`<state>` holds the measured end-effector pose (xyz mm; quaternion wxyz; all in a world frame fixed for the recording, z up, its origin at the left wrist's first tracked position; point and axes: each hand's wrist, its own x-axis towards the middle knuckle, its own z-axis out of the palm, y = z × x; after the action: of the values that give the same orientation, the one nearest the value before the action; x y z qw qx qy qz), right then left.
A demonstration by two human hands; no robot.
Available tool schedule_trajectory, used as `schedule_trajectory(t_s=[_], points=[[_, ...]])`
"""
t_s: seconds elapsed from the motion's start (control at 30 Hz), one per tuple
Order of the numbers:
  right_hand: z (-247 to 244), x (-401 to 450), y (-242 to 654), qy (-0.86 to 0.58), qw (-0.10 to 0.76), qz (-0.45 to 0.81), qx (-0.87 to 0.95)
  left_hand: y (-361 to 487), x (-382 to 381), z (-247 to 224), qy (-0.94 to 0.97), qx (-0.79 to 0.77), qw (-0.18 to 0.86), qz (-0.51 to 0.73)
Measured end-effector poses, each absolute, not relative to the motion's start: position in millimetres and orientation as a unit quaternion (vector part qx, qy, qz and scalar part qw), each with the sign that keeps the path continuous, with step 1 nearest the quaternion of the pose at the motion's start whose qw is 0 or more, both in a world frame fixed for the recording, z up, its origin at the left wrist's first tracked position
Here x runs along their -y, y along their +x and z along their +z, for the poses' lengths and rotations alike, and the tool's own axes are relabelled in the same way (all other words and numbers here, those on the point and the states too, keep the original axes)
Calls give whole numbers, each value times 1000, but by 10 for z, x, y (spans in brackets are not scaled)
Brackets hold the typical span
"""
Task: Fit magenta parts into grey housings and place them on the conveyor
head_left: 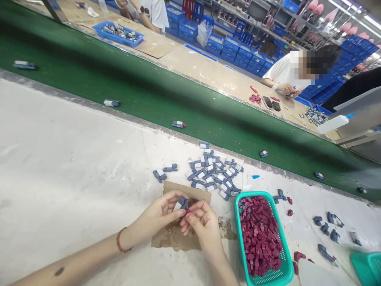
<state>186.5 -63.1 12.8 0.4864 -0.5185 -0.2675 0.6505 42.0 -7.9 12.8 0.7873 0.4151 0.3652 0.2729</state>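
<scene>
Head view showed two bare hands working close together over a piece of brown cardboard [171,240] on a pale surface [74,159]. Between finger and thumb, the left hand [170,208] gripped a blue-grey and white part [182,202]. The right hand [204,222] had its fingertips drawn narrow around a small dark red piece [187,212], which it held against the near end of that part. Exactly how far the two pieces were joined could not be told, since the fingers hid the contact. A reddish bracelet [119,240] circled the left wrist.

Just beyond the cardboard lay a loose heap of similar blue-grey and white parts [212,171], with two more parts [165,171] a little to its left. Right of the cardboard stood a green basket [237,222], well filled with dark red pieces [260,234]. A small blue cap [256,176] lay behind the basket, near the heap. Past its right side, several dark blue-grey parts [326,228] were scattered, and a second green basket [358,260] showed at the picture's edge.

Across the back ran a green belt [133,85] bearing spaced-out parts, one of them [178,124] with a red tip. On the belt's far side, a person in white [281,71] handled something small at another surface [235,85], near a white bottle [332,124]. Farther left on that same surface sat a blue tray [98,28] of parts.
</scene>
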Motion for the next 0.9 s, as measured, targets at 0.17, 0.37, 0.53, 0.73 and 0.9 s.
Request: schedule_trajectory(t_s=[0.17,0.37,0.53,0.73,0.9], points=[[151,670,1898,-540,475,603,345,401,53,137,418,-403,761,290],[175,608,2068,-618,462,480,418,280,-74,173,407,-441,732,323],[158,589,2042,-640,402,391,526,220,-130,123,413,-474,704,330],[115,624,1991,-586,317,336,666,213,-173,117,382,-464,736,313],[123,632,1983,-572,252,268,733,191,-171,103,389,-433,762,286]])
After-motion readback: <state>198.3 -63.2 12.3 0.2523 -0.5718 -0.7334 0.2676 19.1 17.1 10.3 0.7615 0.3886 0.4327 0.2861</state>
